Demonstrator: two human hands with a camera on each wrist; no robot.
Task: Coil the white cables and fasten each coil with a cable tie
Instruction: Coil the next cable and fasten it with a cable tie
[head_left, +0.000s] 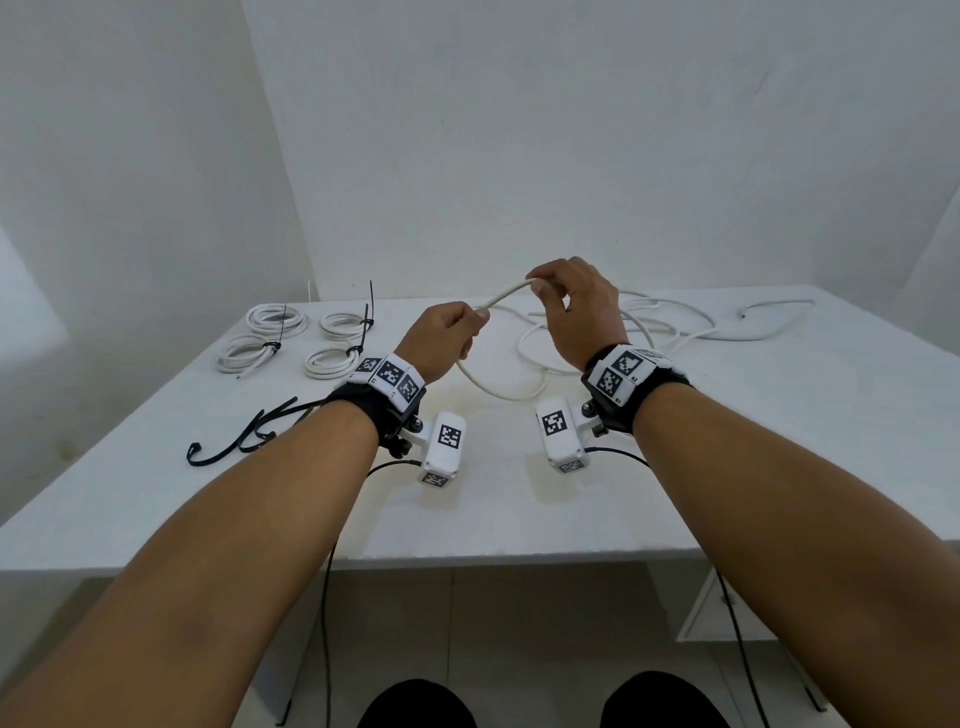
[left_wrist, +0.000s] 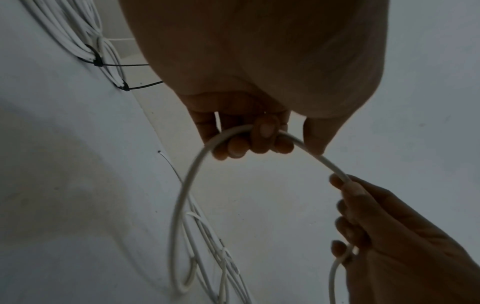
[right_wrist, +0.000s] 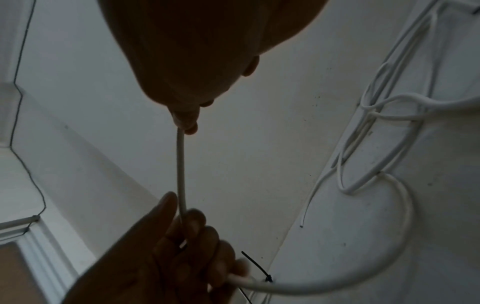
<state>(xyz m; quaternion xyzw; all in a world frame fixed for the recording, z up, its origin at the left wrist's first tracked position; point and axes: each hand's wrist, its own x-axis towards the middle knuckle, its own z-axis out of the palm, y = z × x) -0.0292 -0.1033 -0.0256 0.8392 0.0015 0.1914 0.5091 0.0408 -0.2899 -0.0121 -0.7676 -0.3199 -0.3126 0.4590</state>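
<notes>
**K:** White table (head_left: 675, 467) against a white wall (head_left: 519, 130), head view. What's on it?

**R:** Four tied coils (head_left: 275, 317) at the far left, each cinched with a black cable tie (head_left: 368, 325), tails sticking up or out. Loose black cable ties (head_left: 244, 441) lie nearer the front left edge. Loose white cables (head_left: 670, 327) sprawl over the far right half, one free end (head_left: 744, 313) lying well out to the right.

**K:** Hands?

**R:** Both raised above the table, near each other, mid-table. Left hand (head_left: 447, 338) has its fingers (left_wrist: 259, 142) curled round the white cable (head_left: 506, 296), thumb on the other side. Right hand (head_left: 576, 306) pinches the same cable between thumb and fingertips (right_wrist: 185, 121), slightly higher and further back.

**K:** Cable run between them?

**R:** Short arched span from left hand up to right hand. Below the left hand the cable drops in a loop (head_left: 498, 389) that curves down to the table and back toward the loose pile.

**K:** Wrist views agree?

**R:** Yes. Left wrist view shows the cable bowing from the left fingers over to the right hand (left_wrist: 376, 226); a lower strand also passes the right hand's lower fingers, grip there unclear. Right wrist view shows a straight run down into the left hand (right_wrist: 182, 246), then a wide curve onto the table.
</notes>
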